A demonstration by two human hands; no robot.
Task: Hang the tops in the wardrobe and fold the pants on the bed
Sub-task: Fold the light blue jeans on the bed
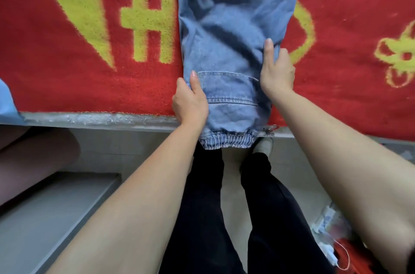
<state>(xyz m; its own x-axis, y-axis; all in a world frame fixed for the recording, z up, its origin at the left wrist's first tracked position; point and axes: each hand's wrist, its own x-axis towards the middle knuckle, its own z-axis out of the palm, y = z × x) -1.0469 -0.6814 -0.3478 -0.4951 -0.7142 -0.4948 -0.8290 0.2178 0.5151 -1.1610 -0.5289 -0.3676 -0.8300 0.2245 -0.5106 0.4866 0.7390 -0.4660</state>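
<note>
Left grip [189,98] pinches the left edge of the blue jeans [226,33], thumb on top. Jeans lie on the bed's red blanket [67,76], elastic cuff [226,141] overhanging at 6 o'clock. Right grip [277,69] pinches the right edge. Waist cut off at 12 o'clock; fingers under the denim are hidden.

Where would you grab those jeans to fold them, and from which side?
Probably the two long side edges of the jeans, just above the elastic cuff, coming from the near side. The jeans lie flat on the blanket, with the cuff hanging over the bed edge toward the person, so both edges are free. The left hand and right hand pinch there.
</note>
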